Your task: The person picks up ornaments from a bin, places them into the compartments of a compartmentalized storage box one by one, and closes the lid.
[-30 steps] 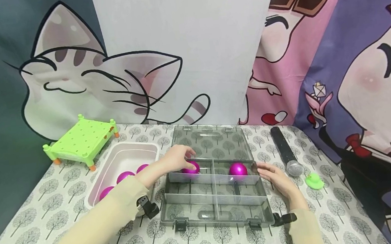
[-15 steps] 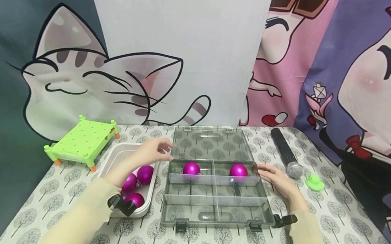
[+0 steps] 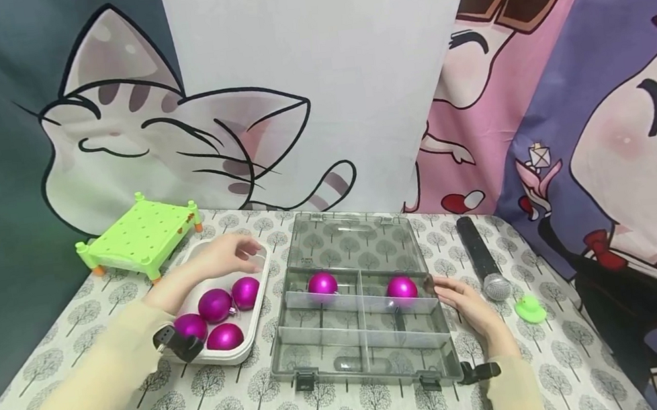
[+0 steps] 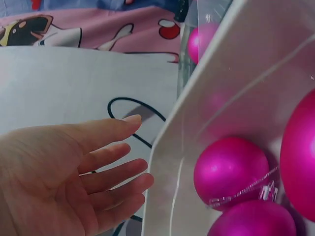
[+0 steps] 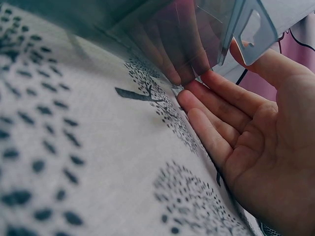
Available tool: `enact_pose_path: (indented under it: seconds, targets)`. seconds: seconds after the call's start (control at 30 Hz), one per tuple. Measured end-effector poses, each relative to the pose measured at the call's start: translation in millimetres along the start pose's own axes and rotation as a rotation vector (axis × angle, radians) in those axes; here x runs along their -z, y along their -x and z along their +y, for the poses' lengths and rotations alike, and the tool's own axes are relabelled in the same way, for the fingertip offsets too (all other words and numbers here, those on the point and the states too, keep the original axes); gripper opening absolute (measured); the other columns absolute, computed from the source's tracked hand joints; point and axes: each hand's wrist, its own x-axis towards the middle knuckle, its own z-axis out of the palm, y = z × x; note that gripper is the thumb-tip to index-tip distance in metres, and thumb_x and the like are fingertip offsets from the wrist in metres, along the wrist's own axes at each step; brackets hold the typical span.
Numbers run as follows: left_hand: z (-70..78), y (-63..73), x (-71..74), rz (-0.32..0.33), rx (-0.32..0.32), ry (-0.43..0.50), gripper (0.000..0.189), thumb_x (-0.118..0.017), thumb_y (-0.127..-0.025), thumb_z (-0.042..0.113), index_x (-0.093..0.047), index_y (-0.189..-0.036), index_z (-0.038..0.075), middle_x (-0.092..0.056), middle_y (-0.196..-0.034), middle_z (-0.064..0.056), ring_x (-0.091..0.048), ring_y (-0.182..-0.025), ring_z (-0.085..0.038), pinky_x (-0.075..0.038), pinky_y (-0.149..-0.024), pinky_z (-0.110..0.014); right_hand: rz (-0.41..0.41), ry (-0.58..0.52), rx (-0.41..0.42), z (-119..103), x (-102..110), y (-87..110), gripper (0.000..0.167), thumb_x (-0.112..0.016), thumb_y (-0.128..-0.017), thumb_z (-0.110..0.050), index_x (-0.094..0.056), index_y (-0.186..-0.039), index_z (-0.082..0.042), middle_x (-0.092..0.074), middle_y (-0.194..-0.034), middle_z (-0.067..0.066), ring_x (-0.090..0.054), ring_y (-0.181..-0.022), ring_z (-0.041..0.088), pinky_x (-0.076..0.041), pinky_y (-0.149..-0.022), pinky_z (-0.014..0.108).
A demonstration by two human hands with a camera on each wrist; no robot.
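Note:
My left hand [image 3: 226, 256] hovers over the far part of a white plastic tub [image 3: 224, 359], its fingers loose and holding nothing. Several shiny magenta Christmas baubles [image 3: 215, 306] lie in the tub, and the left wrist view shows a silver cap and cord on one bauble [image 4: 231, 172]. To the right lies a smoky clear divider box [image 3: 346, 364] with its lid [image 3: 357, 239] laid back. One bauble [image 3: 322, 285] sits in its back left compartment, another bauble [image 3: 401, 288] in the back right. My right hand [image 3: 467, 304] rests straight fingertips [image 5: 197, 93] against the box's right side.
A green pegboard stand [image 3: 140, 236] with orange feet is at the back left. On the right lie a black microphone [image 3: 480, 252] and a green rubber duck [image 3: 530, 309]. Printed curtains [image 3: 327, 83] hang behind the table.
My left hand has let go of the bauble in the back left compartment and moved left, over the tub. My right hand stays at the box's side.

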Motion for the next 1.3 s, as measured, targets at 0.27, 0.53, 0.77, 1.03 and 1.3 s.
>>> enact_pose_path:
  seconds: [0.27, 0.53, 0.77, 1.03, 1.3]
  targets:
    - [-12.0, 0.8, -0.4, -0.112, 0.056, -0.015, 0.063, -0.079, -0.076, 0.022, -0.057, -0.127, -0.007, -0.06, -0.126, -0.028, -0.058, -0.117, -0.043, -0.05, -0.099, -0.052, -0.009, -0.02, 0.02, 1.0, 1.1, -0.1, 0.051, -0.05, -0.1, -0.011, -0.035, -0.139, 0.019, -0.061, -0.126, 0.0, -0.061, -0.105, -0.006, -0.046, -0.095, 0.01]
    - [-17.0, 0.8, -1.7, -0.218, 0.04, -0.046, 0.07, -0.08, -0.075, 0.02, -0.052, -0.132, -0.009, -0.058, -0.128, -0.03, -0.057, -0.117, -0.044, -0.049, -0.099, -0.052, -0.01, -0.016, 0.017, 1.3, 0.9, 0.1, 0.052, -0.05, -0.1, -0.011, -0.034, -0.139, 0.019, -0.056, -0.135, 0.017, -0.06, -0.105, -0.006, -0.046, -0.095, 0.01]
    - [-19.8, -1.6, -8.2, -0.303, 0.064, -0.065, 0.075, -0.083, -0.074, 0.023, -0.05, -0.134, -0.007, -0.057, -0.13, -0.028, -0.055, -0.121, -0.043, -0.046, -0.103, -0.052, -0.017, -0.018, 0.009, -0.1, 0.5, -0.5, 0.052, -0.05, -0.1, -0.01, -0.034, -0.14, 0.019, -0.033, -0.146, 0.039, -0.06, -0.104, -0.008, -0.046, -0.095, 0.01]
    - [-20.2, -4.8, -14.3, -0.346, 0.056, -0.064, 0.074, -0.083, -0.072, 0.016, -0.049, -0.132, -0.012, -0.056, -0.128, -0.033, -0.058, -0.116, -0.043, -0.048, -0.102, -0.049, -0.009, -0.009, 0.012, -0.2, 1.7, -0.5, 0.052, -0.051, -0.1, -0.011, -0.035, -0.139, 0.019, -0.053, -0.136, 0.024, -0.061, -0.105, -0.006, -0.047, -0.094, 0.011]
    - [-20.2, -6.1, -14.3, -0.366, 0.055, -0.12, 0.071, -0.084, -0.07, 0.015, -0.052, -0.129, -0.009, -0.06, -0.124, -0.028, -0.063, -0.107, -0.034, -0.052, -0.097, -0.045, -0.02, -0.056, 0.037, 0.5, 1.4, -2.1, 0.052, -0.051, -0.099, -0.008, -0.033, -0.138, 0.022, -0.063, -0.117, -0.011, -0.061, -0.105, -0.005, -0.048, -0.094, 0.012]
